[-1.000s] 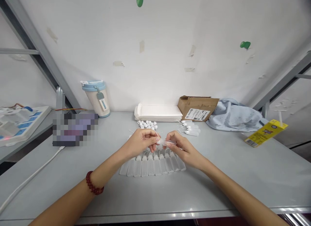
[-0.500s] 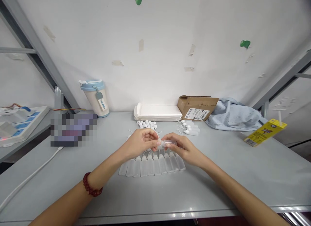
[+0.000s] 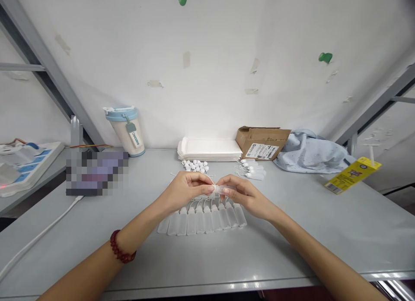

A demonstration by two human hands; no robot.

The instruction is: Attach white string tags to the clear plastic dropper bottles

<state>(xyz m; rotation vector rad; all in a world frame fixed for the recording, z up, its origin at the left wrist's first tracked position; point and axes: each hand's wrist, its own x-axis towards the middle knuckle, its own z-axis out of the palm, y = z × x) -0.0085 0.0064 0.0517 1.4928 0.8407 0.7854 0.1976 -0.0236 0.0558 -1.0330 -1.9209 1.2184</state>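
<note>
Between my hands, above the table, lies a small translucent plastic bottle (image 3: pixel 223 190) on its side. My right hand (image 3: pixel 244 195) is closed round its body. At the bottle's neck end, my left hand (image 3: pixel 191 186) pinches the top, where a thin white cord shows; the fingers partly hide the cap. Just below my hands, a row of similar bottles (image 3: pixel 199 222) with white cords lies side by side on the table. A heap of small white caps (image 3: pixel 195 166) sits behind my left hand. Several more corded bottles (image 3: pixel 254 173) lie behind my right hand.
At the back stand a stack of white boxes (image 3: pixel 210 150), an opened cardboard box (image 3: pixel 264 142) and a light blue cloth (image 3: pixel 311 154). A yellow drink carton (image 3: pixel 352 175) stands at the right. Leftward are a tumbler (image 3: pixel 128 134), a blurred-out device (image 3: pixel 97 173) with its cable, and a power strip (image 3: pixel 29 169).
My left fingers have drawn closer together at the bottle's neck. Both hands stay in nearly the same place, and the view has shifted slightly.
</note>
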